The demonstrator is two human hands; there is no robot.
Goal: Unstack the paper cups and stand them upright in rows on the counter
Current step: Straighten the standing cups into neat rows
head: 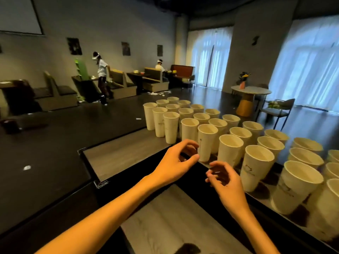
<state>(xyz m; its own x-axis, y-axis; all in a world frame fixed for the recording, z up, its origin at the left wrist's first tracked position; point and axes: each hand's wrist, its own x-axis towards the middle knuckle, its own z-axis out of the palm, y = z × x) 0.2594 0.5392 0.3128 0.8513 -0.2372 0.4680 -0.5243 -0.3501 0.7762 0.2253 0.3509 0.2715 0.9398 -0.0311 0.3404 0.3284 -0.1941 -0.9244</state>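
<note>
Several white paper cups (230, 149) stand upright in diagonal rows on the counter (132, 143), running from the far middle to the near right. My left hand (176, 162) hovers just left of one front-row cup (206, 142), fingers loosely curled, holding nothing. My right hand (224, 180) hangs in front of the cups, fingers loosely curled and empty. No stack of cups shows in view.
A black raised edge (192, 173) borders the counter between my hands and the cups. A lower grey surface (174, 220) lies beneath my arms. Beyond are a dark floor, booth seats with two people (101, 70), a round table (250, 90) and a chair (278, 109).
</note>
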